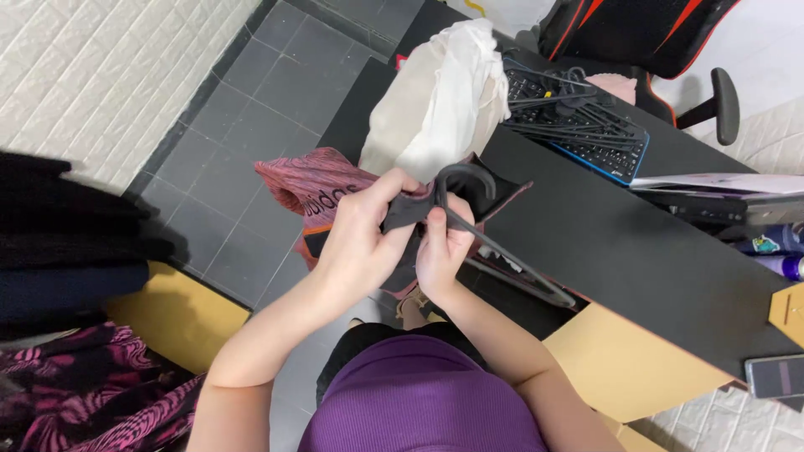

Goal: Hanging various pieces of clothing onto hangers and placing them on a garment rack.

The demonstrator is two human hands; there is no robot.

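Both hands meet in the middle of the view, over the edge of a black desk [620, 243]. My left hand [360, 238] pinches dark fabric of a pink and black garment [314, 184] that hangs down toward the floor. My right hand [444, 247] grips a black plastic hanger [494, 251] just below its hook, with the hanger's arm running down to the right. The garment's dark collar is bunched around the hanger's neck between my two hands.
A white cloth [440, 100] lies heaped on the desk behind my hands. A pile of black hangers [569, 117] covers a keyboard at the back. A phone [775, 375] lies at the right edge. Clothes [75, 251] hang on the left, and an office chair [653, 33] stands behind.
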